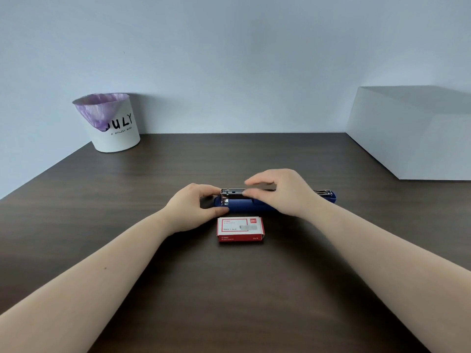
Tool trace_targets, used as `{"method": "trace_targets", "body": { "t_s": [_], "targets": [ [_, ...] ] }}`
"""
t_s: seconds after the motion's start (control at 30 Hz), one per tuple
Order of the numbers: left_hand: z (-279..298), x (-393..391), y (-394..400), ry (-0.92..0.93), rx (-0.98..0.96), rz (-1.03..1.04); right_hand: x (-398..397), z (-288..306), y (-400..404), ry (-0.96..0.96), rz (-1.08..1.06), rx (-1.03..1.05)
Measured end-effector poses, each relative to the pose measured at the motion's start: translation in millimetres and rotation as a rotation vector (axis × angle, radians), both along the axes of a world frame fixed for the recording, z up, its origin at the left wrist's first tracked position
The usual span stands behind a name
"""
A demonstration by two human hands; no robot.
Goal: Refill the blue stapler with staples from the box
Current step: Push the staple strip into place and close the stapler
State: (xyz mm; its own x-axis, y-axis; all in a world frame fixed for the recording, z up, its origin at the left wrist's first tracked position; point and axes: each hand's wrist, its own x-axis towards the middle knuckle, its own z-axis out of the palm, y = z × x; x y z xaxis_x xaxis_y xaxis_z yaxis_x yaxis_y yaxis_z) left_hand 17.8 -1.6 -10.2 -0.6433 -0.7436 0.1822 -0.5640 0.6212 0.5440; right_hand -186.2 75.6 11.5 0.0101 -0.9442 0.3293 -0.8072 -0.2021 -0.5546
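- A blue plastic stapler [251,205] lies lengthwise across the middle of a dark wood-grain desk [127,200], its silver metal staple channel [233,191] exposed on top.
- The left hand [196,207] clamps its grip around the stapler's left end, thumb on the near side and fingers behind.
- The right hand [283,192] hovers over the channel, thumb and fingers pinched close together; motion blur hides whether they hold a strip of staples.
- A small red-and-white cardboard staple box [240,229] sits shut on the desk just in front of the stapler; its contents cannot be seen.
- A white cylindrical waste bin [116,131], lined with a purple plastic bag [98,110], stands at the far left corner against the wall; nothing shows inside it.
- A pale grey block [413,138] fills the far right.
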Motion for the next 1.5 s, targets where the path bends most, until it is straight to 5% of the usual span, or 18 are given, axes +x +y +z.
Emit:
{"method": "trace_targets", "body": {
  "t_s": [0.1, 0.4, 0.9, 1.17, 1.33, 1.5],
  "targets": [
    [-0.9, 0.3, -0.7, 0.007, -0.007, -0.001, -10.8, 4.0, 1.9, -0.072, -0.090, -0.050],
    [-3.7, 1.0, 0.1, -0.008, -0.030, 0.025, -5.8, -6.3, -1.5, 0.248, 0.038, -0.046],
    [-9.3, 1.4, -4.1, 0.016, -0.046, 0.024, 6.5, -14.4, -6.4, 0.441, 0.084, -0.079],
    [-9.0, 2.0, -4.0, 0.003, -0.042, 0.031, -12.8, -5.7, -2.3, 0.253, -0.007, -0.113],
    [-8.9, 1.2, -5.6, 0.000, -0.032, 0.036, -43.7, 14.0, 12.0, 0.586, -0.170, 0.394],
    [-5.4, 0.0, -2.8, -0.027, -0.021, 0.036, -40.8, 25.4, 10.2, 0.600, -0.106, 0.513]
  ]
}}
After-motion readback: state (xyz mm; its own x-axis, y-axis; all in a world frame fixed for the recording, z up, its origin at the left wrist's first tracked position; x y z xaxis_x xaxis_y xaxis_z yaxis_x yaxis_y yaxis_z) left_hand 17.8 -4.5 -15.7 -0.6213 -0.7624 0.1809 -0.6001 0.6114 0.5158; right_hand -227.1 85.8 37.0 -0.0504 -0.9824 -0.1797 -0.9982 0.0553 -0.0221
